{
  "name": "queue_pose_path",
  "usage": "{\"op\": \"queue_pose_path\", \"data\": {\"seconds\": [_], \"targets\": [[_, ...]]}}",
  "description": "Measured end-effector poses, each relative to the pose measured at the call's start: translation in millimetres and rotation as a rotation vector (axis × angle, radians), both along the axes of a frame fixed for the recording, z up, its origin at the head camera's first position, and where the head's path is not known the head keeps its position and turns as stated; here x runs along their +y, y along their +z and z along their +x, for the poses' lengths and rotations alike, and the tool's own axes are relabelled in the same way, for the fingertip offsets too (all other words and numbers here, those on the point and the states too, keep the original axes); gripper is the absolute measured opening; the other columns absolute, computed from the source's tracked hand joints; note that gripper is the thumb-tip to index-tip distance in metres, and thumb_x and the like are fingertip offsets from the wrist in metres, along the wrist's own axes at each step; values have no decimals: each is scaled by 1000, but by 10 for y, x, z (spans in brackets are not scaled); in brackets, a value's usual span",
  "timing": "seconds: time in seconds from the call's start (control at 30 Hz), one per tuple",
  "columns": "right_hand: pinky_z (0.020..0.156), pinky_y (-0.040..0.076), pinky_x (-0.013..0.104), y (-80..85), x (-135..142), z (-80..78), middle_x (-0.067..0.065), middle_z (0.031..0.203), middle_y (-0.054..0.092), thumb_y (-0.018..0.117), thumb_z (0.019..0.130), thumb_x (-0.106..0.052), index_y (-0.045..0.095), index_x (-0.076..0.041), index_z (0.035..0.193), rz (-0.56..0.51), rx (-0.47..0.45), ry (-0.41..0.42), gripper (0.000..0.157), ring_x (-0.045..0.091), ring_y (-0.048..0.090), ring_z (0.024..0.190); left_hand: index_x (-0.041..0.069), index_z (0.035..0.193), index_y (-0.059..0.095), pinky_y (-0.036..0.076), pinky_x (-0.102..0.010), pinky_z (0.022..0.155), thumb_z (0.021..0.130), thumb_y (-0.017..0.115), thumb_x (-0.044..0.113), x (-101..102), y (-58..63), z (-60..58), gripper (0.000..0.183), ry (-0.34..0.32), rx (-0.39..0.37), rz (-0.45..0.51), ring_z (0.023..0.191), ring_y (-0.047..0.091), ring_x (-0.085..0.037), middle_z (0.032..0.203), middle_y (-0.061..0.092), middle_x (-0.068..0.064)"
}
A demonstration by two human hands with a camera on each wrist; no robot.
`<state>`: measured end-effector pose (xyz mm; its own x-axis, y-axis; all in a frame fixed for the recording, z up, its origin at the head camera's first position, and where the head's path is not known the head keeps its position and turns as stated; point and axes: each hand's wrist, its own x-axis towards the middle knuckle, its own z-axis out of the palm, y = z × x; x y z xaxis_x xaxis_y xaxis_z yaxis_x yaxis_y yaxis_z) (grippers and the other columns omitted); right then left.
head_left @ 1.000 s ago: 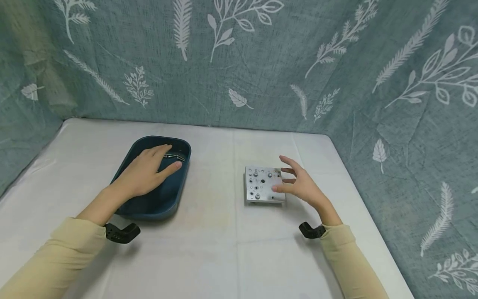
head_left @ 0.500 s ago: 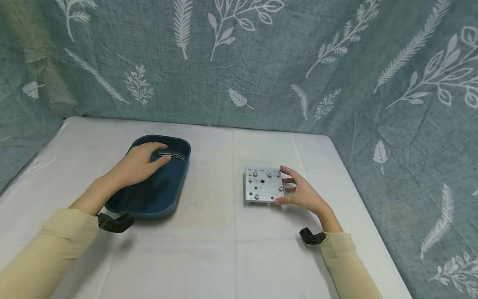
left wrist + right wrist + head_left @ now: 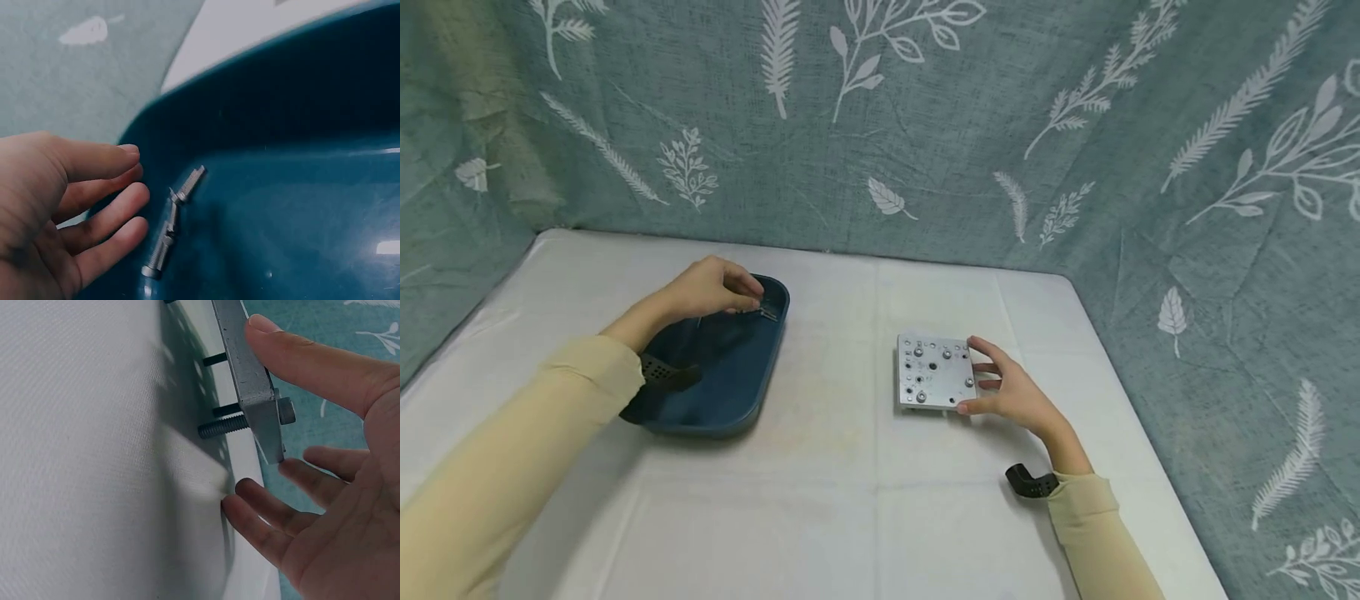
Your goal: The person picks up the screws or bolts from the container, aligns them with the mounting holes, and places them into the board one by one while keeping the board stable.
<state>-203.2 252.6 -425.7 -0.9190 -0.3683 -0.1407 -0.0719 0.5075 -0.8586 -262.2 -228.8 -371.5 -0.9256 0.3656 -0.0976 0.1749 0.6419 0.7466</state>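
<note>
My left hand reaches over the far end of a dark blue plastic bin. Several small metal screws lie end to end along the bin floor, just beside its fingertips in the left wrist view. Those fingers are loosely bent, with no item visible between them. On the right, a square silver metal plate with holes and several bolt heads stands a little above the cloth on bolts that stick out below. My right hand holds its right side, thumb at the near corner and index finger at the far one.
A white cloth covers the table. Green fabric with white leaf prints hangs behind and along the sides. Each wrist carries a black camera mount. The bin's raised rim stands between the left hand and the plate.
My left hand has shifted to the far end of the bin, and its fingers have drawn closer together over the screws. My right hand has settled onto the plate's right edge.
</note>
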Motion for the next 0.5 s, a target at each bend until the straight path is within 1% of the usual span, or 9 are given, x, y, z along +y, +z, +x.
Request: {"op": "queue_pose_path", "data": {"seconds": [0.13,0.23,0.37,0.5], "targets": [[97,46,50,-13,1,15,9,154,32,93,67,-18,27,-20,156,-5,-8,2,111,43,45,127,-7,117,65,54,-46,82,93,70,12,-3,-124,-59,31,28,-59,28,94,66,-28,108,70,-17],[96,47,50,-19,5,17,15,151,36,93,67,-17,28,-20,156,-2,-9,-5,110,44,46,126,-8,117,64,54,-44,81,91,72,10,9,-208,-89,32,44,-90,51,93,67,-27,108,69,-18],[92,49,48,-18,13,12,19,144,42,93,67,-19,29,-22,155,15,-6,-21,109,43,50,121,-8,116,64,55,-41,78,88,74,7,45,-295,-137,33,45,-110,56,90,67,-26,109,69,-20],[90,50,48,-14,13,3,18,141,45,94,66,-21,30,-23,155,24,1,-24,110,41,52,119,-7,113,66,56,-39,76,86,75,4,64,-353,-177,31,64,-111,39,87,68,-24,106,69,-19]]}}
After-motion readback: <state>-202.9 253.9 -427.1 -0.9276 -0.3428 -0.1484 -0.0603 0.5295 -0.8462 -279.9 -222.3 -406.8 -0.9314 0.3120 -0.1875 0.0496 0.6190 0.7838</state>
